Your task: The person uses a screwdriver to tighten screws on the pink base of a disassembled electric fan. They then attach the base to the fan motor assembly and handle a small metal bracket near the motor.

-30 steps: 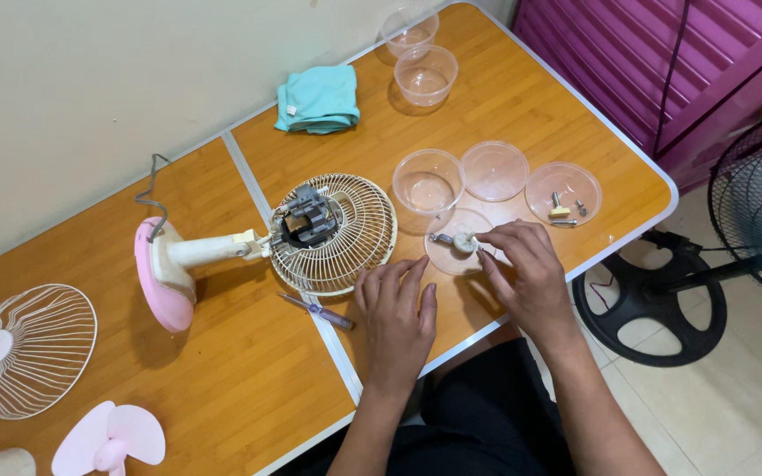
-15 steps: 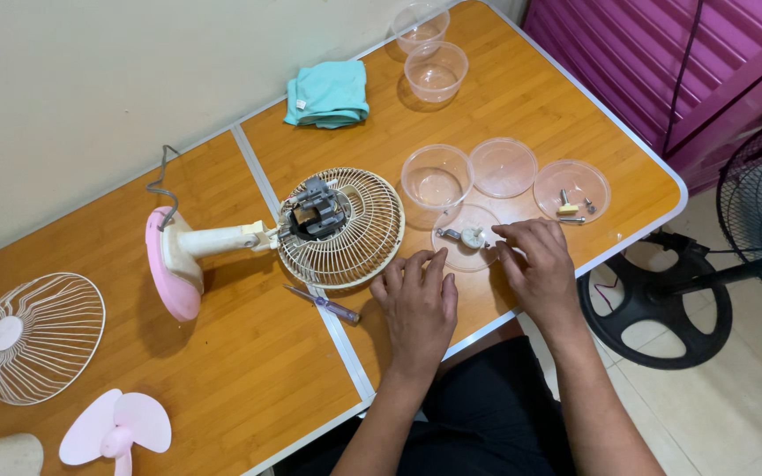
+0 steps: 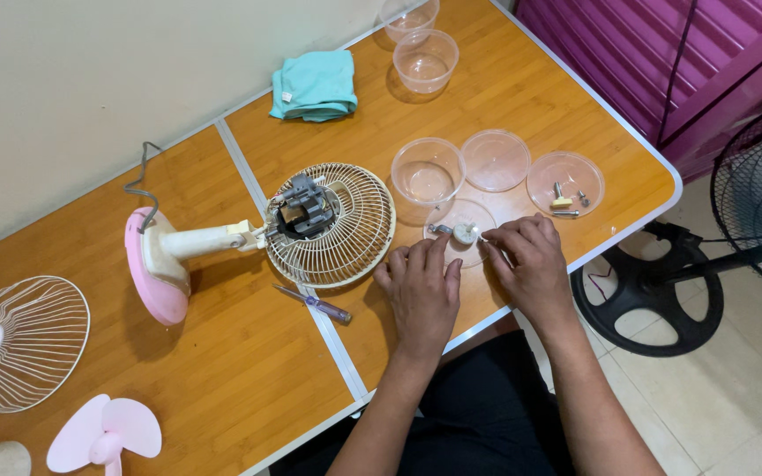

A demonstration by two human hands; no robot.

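Observation:
A small grey-white round part (image 3: pixel 465 233) with a metal shaft lies in a clear shallow dish (image 3: pixel 448 216) near the table's front edge. My right hand (image 3: pixel 529 264) pinches the right side of this part with thumb and forefinger. My left hand (image 3: pixel 421 295) lies flat on the table, holding nothing, its fingertips touching the dish's near rim. To the left lies a small desk fan on its side, with a pink base (image 3: pixel 153 269), a cream rear grille (image 3: pixel 346 238) and a bare motor (image 3: pixel 302 211). A purple-handled screwdriver (image 3: pixel 315 305) lies just left of my left hand.
Behind the dish stand a clear cup (image 3: pixel 427 172), a clear lid (image 3: pixel 494 160) and a lid holding screws (image 3: pixel 564 183). Further back lie a teal cloth (image 3: pixel 313 85) and two cups (image 3: pixel 425 60). A front grille (image 3: pixel 15 344) and a pink blade (image 3: pixel 103 435) lie left. A black floor fan (image 3: pixel 654 295) stands right.
My left hand has slid forward until its fingertips reach the dish's rim. My right hand has stayed at the small part. The view has shifted slightly.

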